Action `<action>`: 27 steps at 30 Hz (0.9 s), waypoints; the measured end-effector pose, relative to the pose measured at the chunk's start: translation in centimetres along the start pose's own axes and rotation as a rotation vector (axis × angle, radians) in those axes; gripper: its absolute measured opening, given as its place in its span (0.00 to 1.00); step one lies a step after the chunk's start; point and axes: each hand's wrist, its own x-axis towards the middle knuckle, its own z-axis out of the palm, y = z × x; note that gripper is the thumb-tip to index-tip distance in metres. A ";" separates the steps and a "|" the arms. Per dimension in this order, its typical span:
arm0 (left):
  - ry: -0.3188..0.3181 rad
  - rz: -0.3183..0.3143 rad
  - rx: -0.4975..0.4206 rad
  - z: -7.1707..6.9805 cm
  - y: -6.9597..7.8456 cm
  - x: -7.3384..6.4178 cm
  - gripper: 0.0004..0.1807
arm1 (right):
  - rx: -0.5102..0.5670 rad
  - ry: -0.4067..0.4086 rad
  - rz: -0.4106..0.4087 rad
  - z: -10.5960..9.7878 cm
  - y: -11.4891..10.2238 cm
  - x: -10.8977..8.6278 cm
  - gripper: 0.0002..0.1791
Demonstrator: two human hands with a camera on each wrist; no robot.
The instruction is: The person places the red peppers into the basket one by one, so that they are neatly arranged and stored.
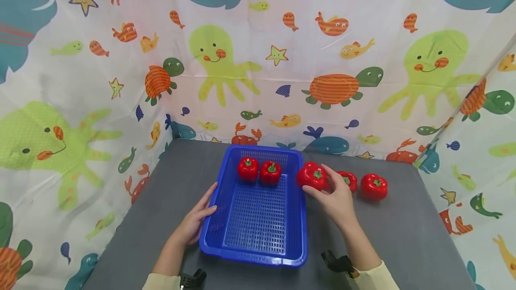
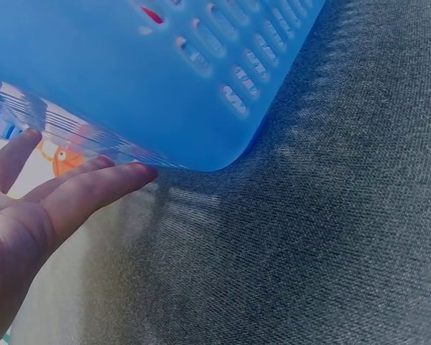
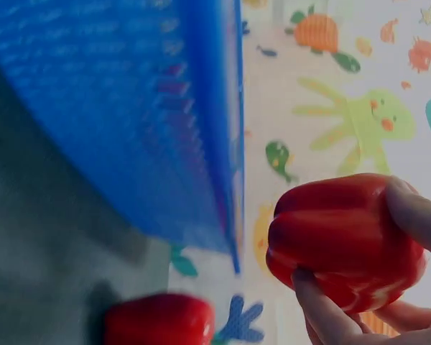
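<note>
A blue plastic basket point(image 1: 258, 254) with slotted walls stands on the grey table. Two red bell peppers lie inside at its far end, one pepper point(image 1: 247, 169) left of the other pepper point(image 1: 270, 173). My right hand point(image 1: 336, 196) grips another red bell pepper point(image 1: 311, 176) by the basket's right rim; the right wrist view shows thumb and fingers around this pepper point(image 3: 348, 241), raised above the table. Against the basket's left wall my left hand point(image 1: 195, 220) rests with fairly straight fingers; in the left wrist view its fingertips point(image 2: 140, 172) touch the wall.
To the right of the basket sit two more red bell peppers, one pepper point(image 1: 349, 181) partly hidden behind my right hand and the other pepper point(image 1: 374, 187) farther right. A curtain point(image 1: 258, 70) printed with sea animals surrounds the table's back and sides.
</note>
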 end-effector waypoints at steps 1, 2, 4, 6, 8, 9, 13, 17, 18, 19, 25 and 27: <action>0.001 -0.001 -0.002 0.0 0.0 0.0 0.36 | 0.010 -0.014 -0.005 0.4 -0.4 0.2 0.51; 0.002 -0.001 -0.004 0.0 0.0 0.0 0.36 | 0.018 -0.025 -0.012 0.7 -0.7 0.4 0.51; 0.004 0.001 0.002 0.0 0.1 0.1 0.36 | 0.038 -0.044 -0.027 1.4 -1.2 0.8 0.49; 0.006 0.002 0.005 0.0 0.2 0.1 0.36 | 0.047 -0.056 -0.039 2.0 -1.7 1.2 0.49; 0.006 -0.001 0.011 0.0 0.2 0.2 0.36 | 0.043 -0.063 -0.045 2.5 -2.0 1.6 0.48; 0.008 -0.003 0.016 0.1 0.2 0.2 0.36 | 0.041 -0.069 -0.045 2.8 -2.1 1.7 0.48; 0.012 -0.006 0.012 0.0 0.1 0.1 0.36 | 0.037 -0.101 -0.036 3.8 -2.5 2.2 0.48; 0.023 -0.003 0.011 -0.1 0.3 0.1 0.36 | 0.046 -0.145 -0.031 5.1 -3.2 2.8 0.47; 0.024 -0.002 0.012 -0.1 0.3 0.1 0.36 | 0.051 -0.155 -0.031 5.4 -3.4 2.9 0.47; 0.024 -0.002 0.012 -0.1 0.3 0.1 0.36 | 0.055 -0.165 -0.027 5.8 -3.5 3.1 0.47; 0.004 -0.009 -0.003 -0.2 -0.1 0.1 0.36 | 0.097 -0.212 0.028 8.1 -4.0 3.6 0.45; 0.004 -0.008 -0.009 -0.2 -0.1 0.0 0.36 | 0.108 -0.224 0.039 8.9 -4.2 3.8 0.45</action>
